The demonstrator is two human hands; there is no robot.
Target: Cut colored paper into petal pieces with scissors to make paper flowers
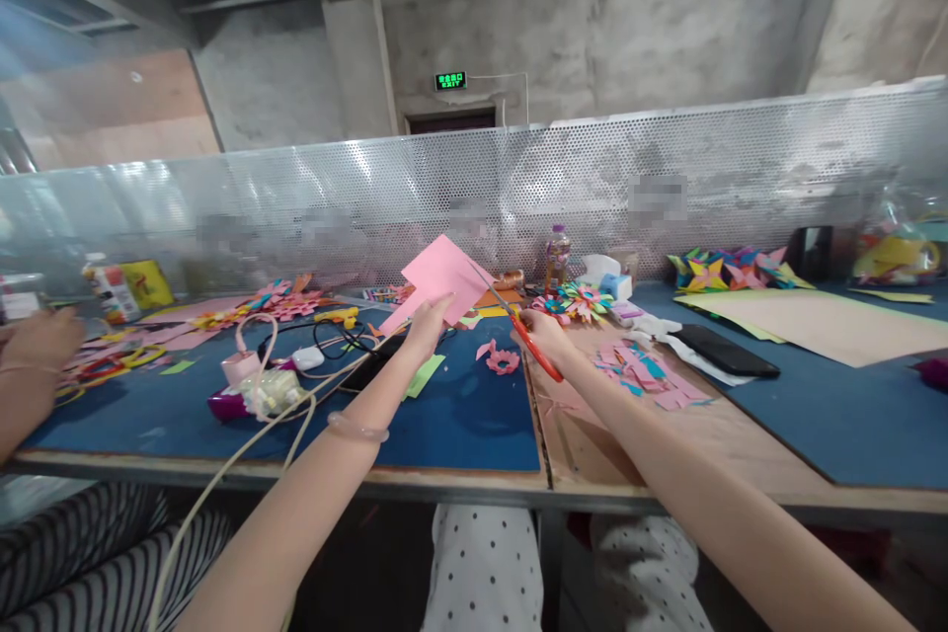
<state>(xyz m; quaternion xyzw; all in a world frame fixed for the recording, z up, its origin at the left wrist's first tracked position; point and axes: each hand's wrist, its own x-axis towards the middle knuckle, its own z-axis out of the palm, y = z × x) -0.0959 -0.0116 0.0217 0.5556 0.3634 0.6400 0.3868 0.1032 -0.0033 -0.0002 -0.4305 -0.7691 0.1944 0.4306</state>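
My left hand (428,326) is raised over the blue table mat (459,415), pinching the lower edge of a pink paper sheet (442,278) that it holds up tilted. My right hand (544,334) grips red-handled scissors (527,334), whose blades point up and left into the pink sheet's right edge. A small pink paper cutout (502,359) lies on the mat just below both hands. A clear bangle (357,430) sits on my left wrist.
Pink and blue paper scraps (643,373) lie on bare wood at right, beside a black phone (724,351). Paper flowers (582,301), a bottle (557,259), folded stars (730,269) and cables (326,341) lie along the perforated metal divider (518,188). Another person's hand (40,341) works at far left.
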